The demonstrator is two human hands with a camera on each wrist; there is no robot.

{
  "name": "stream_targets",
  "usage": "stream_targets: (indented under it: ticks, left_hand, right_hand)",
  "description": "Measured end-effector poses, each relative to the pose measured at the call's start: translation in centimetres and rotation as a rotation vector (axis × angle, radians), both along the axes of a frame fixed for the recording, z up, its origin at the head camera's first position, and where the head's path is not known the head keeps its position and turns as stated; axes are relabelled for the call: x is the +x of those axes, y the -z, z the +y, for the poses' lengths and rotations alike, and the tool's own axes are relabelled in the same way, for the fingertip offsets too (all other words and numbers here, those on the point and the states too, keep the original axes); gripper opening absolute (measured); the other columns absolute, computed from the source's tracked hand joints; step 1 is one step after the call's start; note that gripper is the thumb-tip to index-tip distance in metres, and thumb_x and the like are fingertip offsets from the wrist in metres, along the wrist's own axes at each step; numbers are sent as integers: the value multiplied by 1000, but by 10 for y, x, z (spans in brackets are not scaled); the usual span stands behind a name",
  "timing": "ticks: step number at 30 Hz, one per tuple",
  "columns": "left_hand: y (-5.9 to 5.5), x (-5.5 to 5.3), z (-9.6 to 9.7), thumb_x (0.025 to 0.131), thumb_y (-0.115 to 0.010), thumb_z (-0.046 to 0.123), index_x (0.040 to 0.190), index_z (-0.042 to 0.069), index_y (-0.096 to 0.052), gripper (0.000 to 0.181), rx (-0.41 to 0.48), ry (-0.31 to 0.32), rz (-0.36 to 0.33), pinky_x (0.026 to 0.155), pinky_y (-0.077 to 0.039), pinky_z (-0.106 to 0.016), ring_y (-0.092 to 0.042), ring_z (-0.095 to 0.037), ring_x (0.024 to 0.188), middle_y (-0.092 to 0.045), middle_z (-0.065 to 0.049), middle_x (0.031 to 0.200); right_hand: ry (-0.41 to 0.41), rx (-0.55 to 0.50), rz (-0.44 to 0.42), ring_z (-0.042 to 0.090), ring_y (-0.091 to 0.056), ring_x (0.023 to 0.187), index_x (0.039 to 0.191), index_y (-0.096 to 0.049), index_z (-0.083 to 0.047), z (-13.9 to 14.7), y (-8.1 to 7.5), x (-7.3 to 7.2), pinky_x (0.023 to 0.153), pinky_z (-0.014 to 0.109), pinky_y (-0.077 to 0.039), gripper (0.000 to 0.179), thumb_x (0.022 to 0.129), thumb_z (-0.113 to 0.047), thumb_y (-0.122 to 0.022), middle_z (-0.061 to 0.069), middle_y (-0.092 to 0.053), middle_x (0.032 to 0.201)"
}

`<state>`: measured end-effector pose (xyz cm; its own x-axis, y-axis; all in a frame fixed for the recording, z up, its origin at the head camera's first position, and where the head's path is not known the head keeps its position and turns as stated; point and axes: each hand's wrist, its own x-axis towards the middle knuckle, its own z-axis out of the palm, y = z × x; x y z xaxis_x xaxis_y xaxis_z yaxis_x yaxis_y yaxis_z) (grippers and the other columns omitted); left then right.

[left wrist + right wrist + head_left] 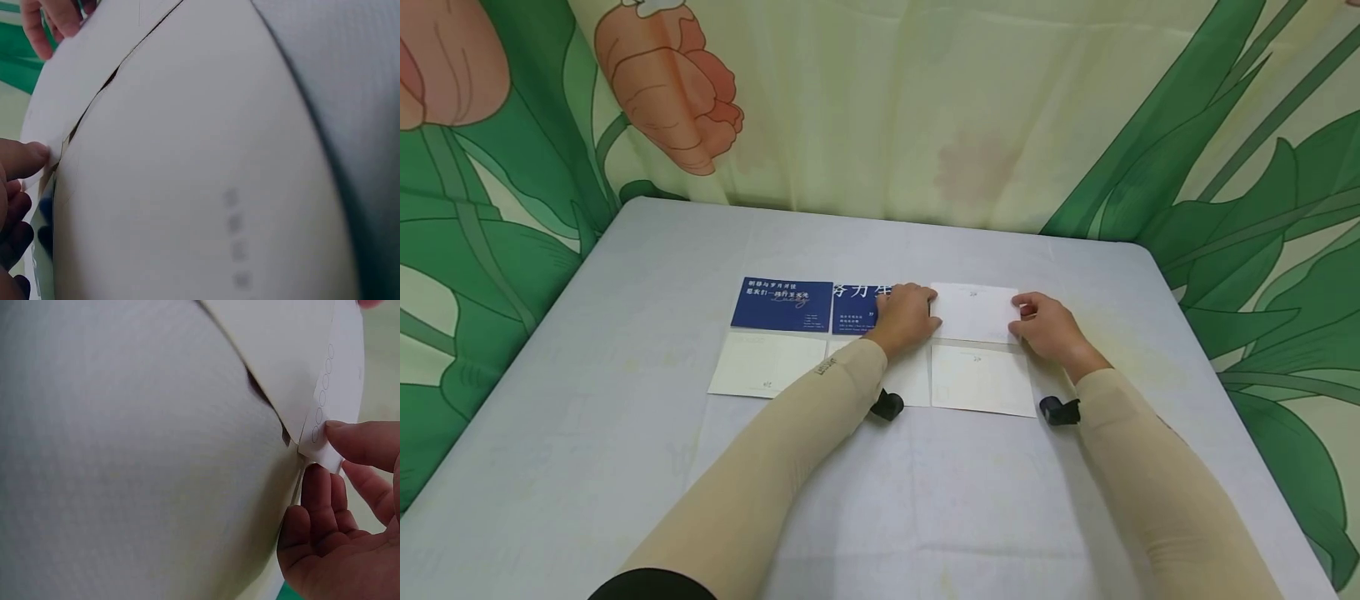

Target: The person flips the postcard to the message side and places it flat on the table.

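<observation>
At the right end of the back row lies a white postcard [973, 315], blank but for a small mark and a line of circles. My right hand [1051, 327] pinches its right edge, thumb [359, 440] on top and fingers below. My left hand [904, 318] holds the left edge, with the thumb [25, 157] on the card's margin. That hand covers part of a blue postcard [853, 321] with white lettering. Another blue postcard [781, 305] lies further left.
In the front row lie a cream postcard [763, 364] at left, a white postcard [917, 379] partly behind my left forearm, and another white postcard [981, 379] at right. A pale cloth covers the table [580, 367]. A flower-printed curtain [880, 108] hangs behind it.
</observation>
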<state>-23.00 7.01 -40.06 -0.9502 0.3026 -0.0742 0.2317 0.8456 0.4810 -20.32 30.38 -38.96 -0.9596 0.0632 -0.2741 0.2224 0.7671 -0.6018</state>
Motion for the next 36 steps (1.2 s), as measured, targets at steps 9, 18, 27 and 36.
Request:
stream_targets:
  ticks: [9,18,27,36]
  left_hand:
    - [-2,1,-1,95,-70,32,140,15,-60,49,-17,19,-22,101,-32,-47,-45,-24,131,-58,-4,139]
    - [-1,2,0,97,-68,30,140,16,-60,47,-42,44,-18,103,-32,-48,-44,-23,133,-57,-4,141]
    - [-1,3,1,97,-68,27,140,19,-61,44,-35,57,-6,101,-30,-46,-45,-21,125,-59,2,139]
    - [1,2,2,97,-67,28,139,20,-61,44,-44,53,-4,100,-30,-45,-45,-20,123,-62,4,136]
  right_hand:
    - [-2,29,-15,39,-43,120,144,-43,0,-3,-2,-1,106,52,-37,48,98,-11,-57,24,-46,133]
    - [-9,61,-37,39,-43,118,143,-42,1,-5,1,-3,107,52,-38,48,99,-9,-57,24,-45,132]
    - [-36,96,-16,37,-44,115,142,-44,2,-11,-1,-2,106,51,-39,46,98,-5,-54,21,-49,132]
    - [-53,121,-13,37,-45,117,141,-46,1,-12,-3,-1,107,53,-37,45,98,-6,-53,19,-51,137]
